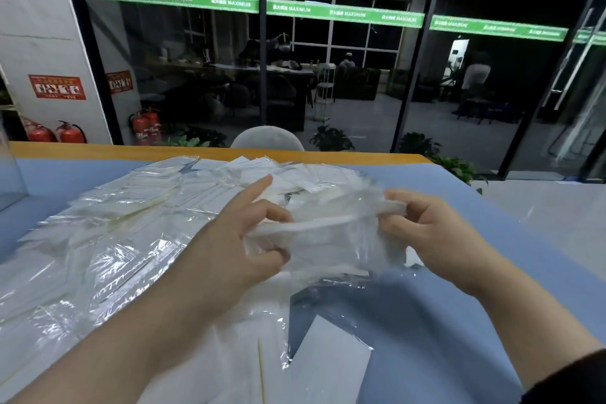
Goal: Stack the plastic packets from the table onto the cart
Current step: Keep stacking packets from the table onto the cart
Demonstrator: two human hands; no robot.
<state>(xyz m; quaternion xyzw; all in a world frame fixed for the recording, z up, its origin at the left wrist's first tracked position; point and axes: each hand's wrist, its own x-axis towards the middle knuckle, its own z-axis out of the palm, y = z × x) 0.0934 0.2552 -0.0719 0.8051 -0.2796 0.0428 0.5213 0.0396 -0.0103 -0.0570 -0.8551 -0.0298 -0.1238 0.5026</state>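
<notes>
Two bare hands hold a small bundle of clear plastic packets with white inserts just above a blue tabletop. The left hand pinches the bundle's left end, index finger pointing straight out. The right hand has its grip curled round the right end. Many more clear plastic packets lie spread across the tabletop, left of and beyond the hands.

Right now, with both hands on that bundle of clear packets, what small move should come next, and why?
Probably lift the bundle of packets clear of the table. Left hand and right hand already grip its two ends, and loose packets lie underneath. No cart is visible.
</notes>
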